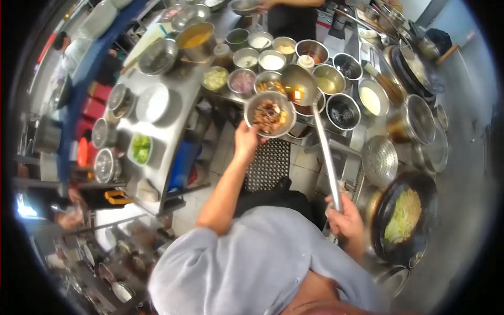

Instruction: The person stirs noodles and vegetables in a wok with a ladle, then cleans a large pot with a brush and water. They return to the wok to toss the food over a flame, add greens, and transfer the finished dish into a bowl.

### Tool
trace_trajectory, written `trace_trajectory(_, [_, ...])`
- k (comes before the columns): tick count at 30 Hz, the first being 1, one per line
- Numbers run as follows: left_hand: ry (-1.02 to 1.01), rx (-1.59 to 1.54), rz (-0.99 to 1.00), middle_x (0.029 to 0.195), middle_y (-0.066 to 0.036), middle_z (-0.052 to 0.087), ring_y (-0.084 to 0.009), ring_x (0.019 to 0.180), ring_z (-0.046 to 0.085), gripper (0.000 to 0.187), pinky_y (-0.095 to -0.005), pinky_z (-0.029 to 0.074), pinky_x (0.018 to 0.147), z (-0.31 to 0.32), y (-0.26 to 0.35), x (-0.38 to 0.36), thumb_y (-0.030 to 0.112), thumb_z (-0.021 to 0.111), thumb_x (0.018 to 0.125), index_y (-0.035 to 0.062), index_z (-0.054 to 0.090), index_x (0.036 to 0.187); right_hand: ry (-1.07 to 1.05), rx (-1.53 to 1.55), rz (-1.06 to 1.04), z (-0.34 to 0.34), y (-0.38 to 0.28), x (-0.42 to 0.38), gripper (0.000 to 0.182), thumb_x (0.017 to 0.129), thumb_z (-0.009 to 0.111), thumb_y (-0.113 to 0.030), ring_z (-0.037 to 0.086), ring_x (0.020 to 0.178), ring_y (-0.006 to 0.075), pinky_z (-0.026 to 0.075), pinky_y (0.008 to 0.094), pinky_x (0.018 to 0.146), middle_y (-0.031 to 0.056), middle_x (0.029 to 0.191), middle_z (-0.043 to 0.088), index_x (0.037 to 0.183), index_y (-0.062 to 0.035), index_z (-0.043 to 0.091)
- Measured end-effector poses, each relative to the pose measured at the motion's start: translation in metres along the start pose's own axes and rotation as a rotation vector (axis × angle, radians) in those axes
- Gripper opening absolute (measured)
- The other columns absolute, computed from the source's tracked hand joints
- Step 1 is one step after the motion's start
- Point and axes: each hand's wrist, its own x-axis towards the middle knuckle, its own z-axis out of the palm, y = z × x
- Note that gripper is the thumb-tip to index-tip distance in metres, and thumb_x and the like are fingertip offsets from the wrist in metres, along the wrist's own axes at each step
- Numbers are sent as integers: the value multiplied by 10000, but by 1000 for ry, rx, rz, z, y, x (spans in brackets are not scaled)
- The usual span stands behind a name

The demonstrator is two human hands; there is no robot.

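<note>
My left hand [248,140] holds a small metal bowl [286,128] by its near left edge. Brown chunks of meat [269,116] with dark sauce lie in it. In my right hand [345,216] is the long handle of a steel ladle [326,152]. The ladle's broad head is just beyond the bowl, above the seasoning containers, and a bright orange-yellow patch shows in it. Close to the ladle head stand a container of yellowish liquid [328,80], a dark-filled container [343,112] and a white squeeze bottle [305,62].
A wok [379,239] with pale green shredded vegetables sits at right, near a perforated strainer [379,160]. At left, a steel counter [176,126] bears a white bowl [153,102] and a tub of chopped greens [140,148]. Another person [291,18] stands across the containers.
</note>
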Motion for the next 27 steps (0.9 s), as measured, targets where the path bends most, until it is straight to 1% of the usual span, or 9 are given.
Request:
trace_trajectory(2, [45, -16, 17, 970, -118, 674, -169, 685, 662, 261, -217, 549, 560, -15, 28, -9, 75, 475, 960, -17, 547, 1192, -56, 2, 54, 23, -6, 9, 242, 936, 539, -9, 425, 393, 76, 329, 240, 371, 0, 595, 470, 1168, -25, 471])
trace_trajectory(3, [20, -163, -16, 970, -118, 674, -169, 685, 662, 261, -217, 549, 560, 48, -14, -6, 75, 475, 960, -17, 547, 1192, -1, -138, 77, -23, -31, 1, 242, 936, 539, -9, 425, 393, 76, 329, 240, 371, 0, 595, 470, 1168, -25, 471])
trace_trajectory(5, [67, -114, 6, 967, -118, 673, -169, 682, 658, 261, -222, 544, 551, -1, 7, 2, 72, 470, 959, -16, 547, 1193, -53, -125, 31, 8, -9, 33, 243, 929, 533, 9, 424, 389, 87, 332, 252, 366, 4, 597, 473, 1160, -29, 466])
trace_trajectory(6, [122, -63, 59, 968, -119, 673, -171, 681, 657, 262, -228, 538, 542, -36, 30, 6, 74, 465, 961, -17, 547, 1193, -194, 102, 27, 29, 6, 55, 236, 927, 517, 11, 414, 386, 95, 335, 260, 361, 11, 593, 450, 1152, -33, 460])
trace_trajectory(11, [191, -174, 130, 907, -109, 674, -170, 673, 651, 192, -240, 527, 519, -94, 37, 31, 58, 530, 911, -13, 583, 1082, -391, 471, 146, 51, 16, 88, 269, 924, 499, -9, 386, 383, 94, 327, 266, 350, 15, 611, 398, 1187, -41, 448])
trace_trajectory(17, [446, -315, 83, 943, -174, 651, -253, 627, 677, 312, -307, 577, 500, -193, 51, 123, -26, 486, 884, -51, 418, 1187, -649, 940, 129, 106, 58, 131, 259, 976, 442, -36, 395, 410, 71, 339, 243, 371, -10, 622, 381, 1227, 18, 415])
trace_trajectory(19, [410, -366, 114, 953, -180, 648, -258, 673, 686, 291, -285, 572, 506, -214, 56, 151, 10, 477, 919, -40, 403, 1196, -685, 1049, 103, 123, 62, 137, 255, 986, 428, -44, 398, 412, 67, 342, 241, 372, -10, 617, 379, 1228, 32, 405])
trace_trajectory(21, [232, -466, 146, 1155, -207, 574, -304, 876, 679, 383, -331, 604, 582, -243, 44, 195, 90, 529, 967, 1, 363, 1301, -657, 1033, 91, 136, 65, 141, 251, 974, 505, -108, 388, 386, 53, 324, 217, 350, -45, 576, 379, 1199, -32, 421])
trace_trajectory(27, [96, -360, -54, 912, -139, 637, -206, 663, 657, 277, -275, 553, 526, -212, 46, 191, 208, 611, 965, 24, 499, 1140, -747, 1208, -143, 156, 95, 141, 276, 944, 510, -97, 474, 411, 60, 420, 212, 383, -30, 562, 428, 1189, -52, 391])
